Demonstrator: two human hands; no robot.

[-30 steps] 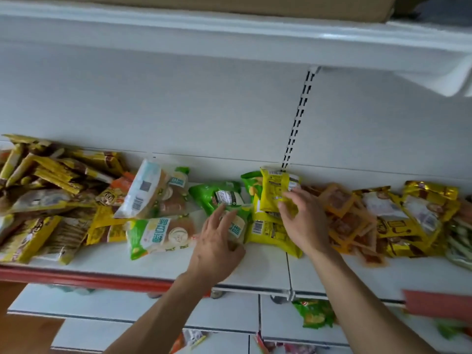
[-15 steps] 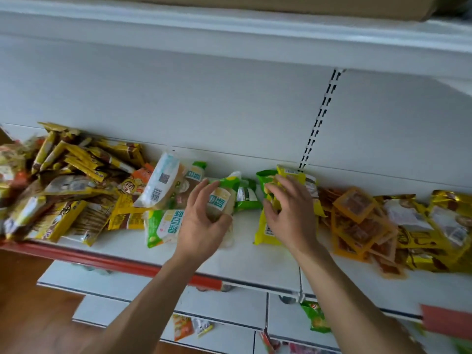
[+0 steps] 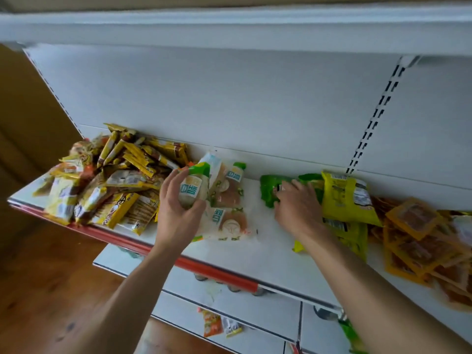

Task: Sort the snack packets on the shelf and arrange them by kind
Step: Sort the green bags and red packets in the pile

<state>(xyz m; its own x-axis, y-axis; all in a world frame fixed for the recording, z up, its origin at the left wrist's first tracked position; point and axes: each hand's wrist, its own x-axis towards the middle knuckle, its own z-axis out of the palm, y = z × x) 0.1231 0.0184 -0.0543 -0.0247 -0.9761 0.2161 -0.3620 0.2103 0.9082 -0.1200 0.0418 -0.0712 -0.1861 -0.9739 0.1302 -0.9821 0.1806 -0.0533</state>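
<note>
My left hand (image 3: 176,210) grips a green-and-white bun packet (image 3: 195,186), held just above two like packets (image 3: 227,200) lying at the middle of the white shelf (image 3: 268,254). My right hand (image 3: 297,208) rests with its fingers spread on a bright green packet (image 3: 268,189), with yellow-green packets (image 3: 344,198) right beside and partly under the wrist. A heap of yellow stick packets (image 3: 132,159) and mixed yellow bags fills the left end. Orange square packets (image 3: 419,236) lie piled at the right end.
The shelf's front edge carries a red price strip (image 3: 204,270). A lower shelf (image 3: 229,325) holds an orange packet (image 3: 212,325) and a green one at the right. A slotted upright (image 3: 375,116) runs up the back wall. Another shelf overhangs above.
My left hand has picked up a green-and-white packet and carried it left to the matching ones. My right hand has moved from the yellow-green packets onto the bright green one. The view has shifted left.
</note>
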